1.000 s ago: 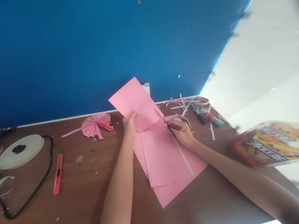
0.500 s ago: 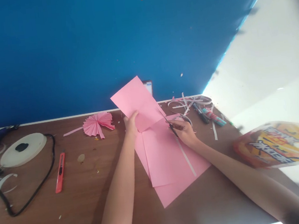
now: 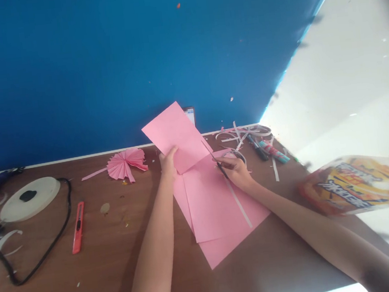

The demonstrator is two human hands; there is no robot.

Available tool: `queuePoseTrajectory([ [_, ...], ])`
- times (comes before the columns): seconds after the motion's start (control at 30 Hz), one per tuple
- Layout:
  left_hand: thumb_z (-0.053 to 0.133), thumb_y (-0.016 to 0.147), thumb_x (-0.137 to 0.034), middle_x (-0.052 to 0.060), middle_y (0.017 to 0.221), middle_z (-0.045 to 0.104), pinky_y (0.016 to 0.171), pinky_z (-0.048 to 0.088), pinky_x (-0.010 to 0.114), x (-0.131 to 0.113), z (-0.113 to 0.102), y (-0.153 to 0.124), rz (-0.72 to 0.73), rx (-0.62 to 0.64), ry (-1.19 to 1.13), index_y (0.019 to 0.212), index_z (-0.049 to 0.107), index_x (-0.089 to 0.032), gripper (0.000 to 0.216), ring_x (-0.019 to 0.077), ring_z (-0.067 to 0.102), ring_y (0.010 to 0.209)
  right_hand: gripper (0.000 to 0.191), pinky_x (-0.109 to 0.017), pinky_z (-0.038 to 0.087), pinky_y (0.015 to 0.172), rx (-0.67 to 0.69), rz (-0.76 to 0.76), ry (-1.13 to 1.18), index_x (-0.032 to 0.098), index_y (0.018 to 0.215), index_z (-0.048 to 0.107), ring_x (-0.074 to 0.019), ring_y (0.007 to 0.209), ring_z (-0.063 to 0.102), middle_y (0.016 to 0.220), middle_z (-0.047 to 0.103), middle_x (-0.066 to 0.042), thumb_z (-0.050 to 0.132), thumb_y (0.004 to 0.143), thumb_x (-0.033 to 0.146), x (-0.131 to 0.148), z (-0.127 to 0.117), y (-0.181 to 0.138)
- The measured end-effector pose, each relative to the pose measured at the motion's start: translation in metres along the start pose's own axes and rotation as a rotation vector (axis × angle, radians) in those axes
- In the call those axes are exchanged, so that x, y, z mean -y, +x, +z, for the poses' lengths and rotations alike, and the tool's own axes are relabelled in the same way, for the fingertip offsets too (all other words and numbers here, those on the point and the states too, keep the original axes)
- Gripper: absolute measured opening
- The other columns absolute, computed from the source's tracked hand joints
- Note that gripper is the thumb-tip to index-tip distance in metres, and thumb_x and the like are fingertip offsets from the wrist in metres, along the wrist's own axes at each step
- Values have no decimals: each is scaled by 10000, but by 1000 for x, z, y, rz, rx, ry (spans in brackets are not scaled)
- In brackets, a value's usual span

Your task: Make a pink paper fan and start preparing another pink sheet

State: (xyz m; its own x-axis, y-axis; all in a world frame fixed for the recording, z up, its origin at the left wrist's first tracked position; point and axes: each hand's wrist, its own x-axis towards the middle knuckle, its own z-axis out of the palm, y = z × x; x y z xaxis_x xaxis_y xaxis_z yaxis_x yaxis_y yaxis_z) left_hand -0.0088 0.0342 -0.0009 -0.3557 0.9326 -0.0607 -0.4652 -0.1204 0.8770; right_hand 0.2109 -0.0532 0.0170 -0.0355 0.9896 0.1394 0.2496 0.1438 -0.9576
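My left hand (image 3: 169, 163) is closed on the lower left edge of a pink paper sheet (image 3: 180, 131), thumb on top, holding it tilted above the table. In my right hand (image 3: 237, 171) is a pair of scissors (image 3: 221, 167), its dark handle in my fingers. The blades point up and left at the sheet's right edge; whether they are apart is hard to make out. Beneath both hands lie more pink sheets (image 3: 210, 209), overlapping, with a thin pale paper strip (image 3: 239, 204) across them.
Left on the table (image 3: 108, 282) are a folded pink paper fan (image 3: 126, 165), a red box cutter (image 3: 78, 227), a white disc (image 3: 30, 200) and a black cable (image 3: 47, 256). Right are paper strips (image 3: 242, 133), a marker (image 3: 258, 150) and a snack bag (image 3: 356, 183). A phone (image 3: 190, 114) leans against the blue wall.
The whole view has shifted slightly. The scissors' blades sit a little further along the right edge of the held sheet; both hands keep their grip.
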Motion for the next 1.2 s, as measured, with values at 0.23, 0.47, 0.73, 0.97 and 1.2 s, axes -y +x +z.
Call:
queuePoseTrajectory([
  [0.23,862,540,-306,129,1092,672,970,496,428,-5,-1,-6,44,99,82,990,667,-145,516,252,640,1034,393,-260,290,482,1,-25,47,183,998,721,-96,496,346,542,386,48,732,676,407,-5,1,2],
  [0.47,867,532,-295,121,1071,684,973,501,440,-8,1,-9,50,112,90,955,678,-159,483,255,648,1021,371,-256,266,482,65,-27,61,153,946,680,-90,499,331,552,384,54,709,682,413,-2,3,3],
  [0.73,864,535,-271,126,1066,679,986,486,436,-5,0,-10,23,144,91,952,670,-161,473,260,638,1048,375,-257,316,479,49,-17,75,181,927,643,-108,515,406,580,462,36,709,675,451,4,5,3],
  [0.97,868,503,-230,128,1033,688,989,479,464,-8,5,-17,-27,189,104,930,683,-150,473,272,646,1027,365,-257,355,512,44,-65,100,192,955,611,-127,567,470,661,540,7,684,713,456,0,6,7],
  [1.2,864,495,-211,129,995,699,972,493,464,-13,10,-27,-6,267,97,925,697,-140,466,270,666,975,404,-247,370,538,30,-96,30,185,1009,613,-123,586,488,677,545,17,640,745,491,0,2,8],
])
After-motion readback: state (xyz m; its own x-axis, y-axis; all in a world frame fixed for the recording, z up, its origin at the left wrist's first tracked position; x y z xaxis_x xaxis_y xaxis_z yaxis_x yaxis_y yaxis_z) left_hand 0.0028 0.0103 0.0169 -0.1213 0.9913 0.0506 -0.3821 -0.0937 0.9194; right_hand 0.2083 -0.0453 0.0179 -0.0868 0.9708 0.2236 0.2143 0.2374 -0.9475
